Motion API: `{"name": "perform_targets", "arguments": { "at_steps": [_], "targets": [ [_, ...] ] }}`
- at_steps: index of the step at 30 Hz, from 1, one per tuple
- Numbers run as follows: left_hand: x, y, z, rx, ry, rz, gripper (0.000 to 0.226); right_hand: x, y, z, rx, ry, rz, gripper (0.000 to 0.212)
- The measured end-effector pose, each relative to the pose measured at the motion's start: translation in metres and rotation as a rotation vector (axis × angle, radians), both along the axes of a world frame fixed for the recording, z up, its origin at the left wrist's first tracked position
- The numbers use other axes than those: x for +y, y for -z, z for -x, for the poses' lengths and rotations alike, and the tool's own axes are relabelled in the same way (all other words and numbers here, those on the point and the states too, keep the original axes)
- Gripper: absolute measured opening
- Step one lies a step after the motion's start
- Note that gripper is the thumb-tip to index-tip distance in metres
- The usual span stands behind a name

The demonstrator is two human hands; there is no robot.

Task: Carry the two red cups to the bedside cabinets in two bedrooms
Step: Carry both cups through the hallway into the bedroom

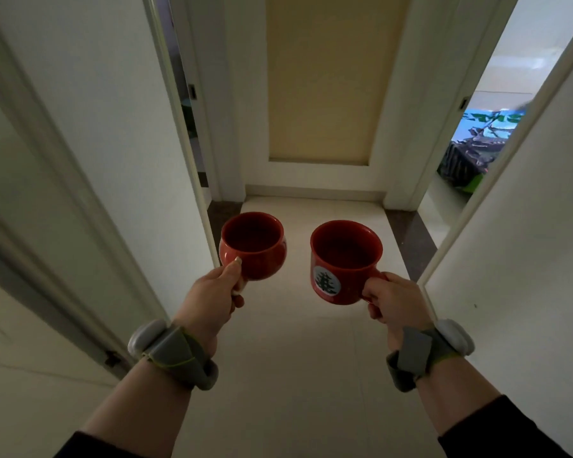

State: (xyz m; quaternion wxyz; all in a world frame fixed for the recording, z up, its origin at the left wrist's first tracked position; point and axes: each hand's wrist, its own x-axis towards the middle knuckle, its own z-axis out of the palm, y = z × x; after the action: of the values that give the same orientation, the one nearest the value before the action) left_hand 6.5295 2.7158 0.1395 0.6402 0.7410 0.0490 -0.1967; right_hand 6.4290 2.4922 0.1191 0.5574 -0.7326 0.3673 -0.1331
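Stretching ahead, the pale-tiled corridor floor (305, 342) runs between two open doorways. Each hand — left hand (212, 292), right hand (394, 300) — grips one upright red cup's handle: left cup (252, 243), right cup (343, 259), apart, contents seemingly empty.

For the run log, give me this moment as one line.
place: hallway | left hand: holds plain red cup | right hand: holds red cup with tree emblem | both upright | doorways ahead both sides

Two red cups (252, 246), cream floor (311, 358)
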Motion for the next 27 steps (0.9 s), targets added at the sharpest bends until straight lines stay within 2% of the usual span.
{"name": "perform_targets", "arguments": {
  "at_steps": [9,20,27],
  "targets": [
    [-0.080,-0.002,-0.133,0.034,-0.019,-0.010,0.037,-0.074,0.001,-0.133,-0.049,0.079,-0.076,0.011],
    [-0.200,0.002,-0.271,-0.013,-0.129,0.000,0.036,-0.206,-0.004,-0.311,-0.008,-0.072,-0.078,0.014],
    [-0.242,0.003,-0.360,-0.058,-0.179,0.009,0.033,-0.249,-0.005,-0.416,-0.028,-0.151,-0.099,0.010]
  ]
}}
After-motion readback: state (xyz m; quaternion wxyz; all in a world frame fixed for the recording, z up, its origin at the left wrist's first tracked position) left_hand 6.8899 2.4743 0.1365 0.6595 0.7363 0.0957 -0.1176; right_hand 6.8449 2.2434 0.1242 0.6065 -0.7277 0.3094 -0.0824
